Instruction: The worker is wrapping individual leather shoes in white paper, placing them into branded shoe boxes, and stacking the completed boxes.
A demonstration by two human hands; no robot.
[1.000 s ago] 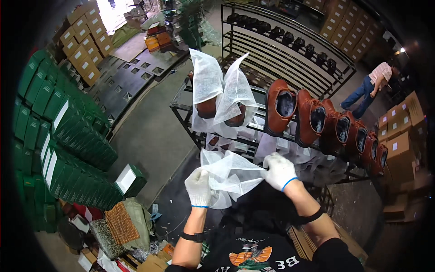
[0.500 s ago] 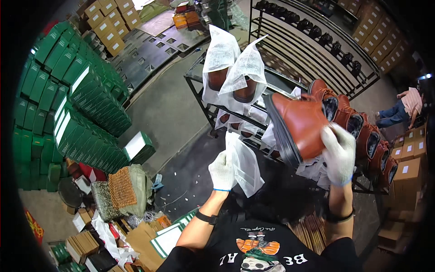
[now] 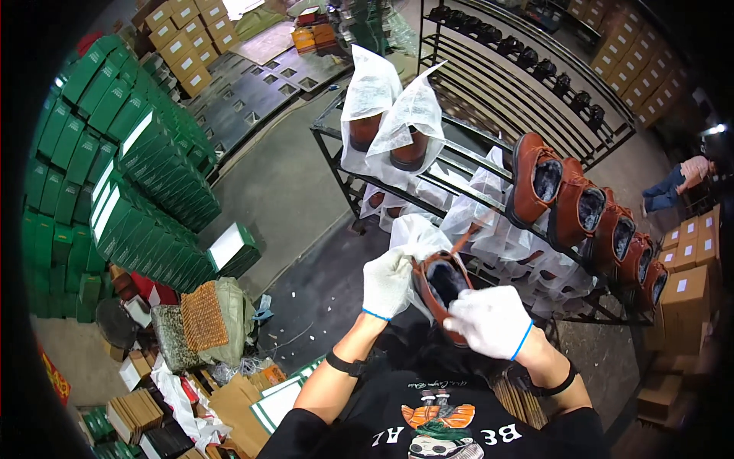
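A brown leather lace-up shoe [image 3: 445, 281] with dark fluffy lining is low in front of me, its opening facing up. My right hand [image 3: 489, 321], in a white glove with a blue cuff edge, is closed on the shoe's near right end. At its far left, my gloved left hand [image 3: 388, 283] pinches a thin white bag [image 3: 415, 232]. The bag lies against the shoe's far end; how far it covers the toe is hidden. Beyond, bare brown shoes [image 3: 537, 183] line the rack's right side, and two bagged shoes [image 3: 409, 134] stand at its left end.
The black metal rack [image 3: 334, 157] has lower tiers of bagged shoes. Green shoeboxes [image 3: 153, 222] are stacked at left. Cartons [image 3: 684, 283] stand at right, near a bending person [image 3: 680, 183]. A cushion [image 3: 205, 317] and packing materials lie at lower left.
My right hand has brought the shoe down and left, turning its opening upward, to the bag in my left hand. The bag now touches the shoe.
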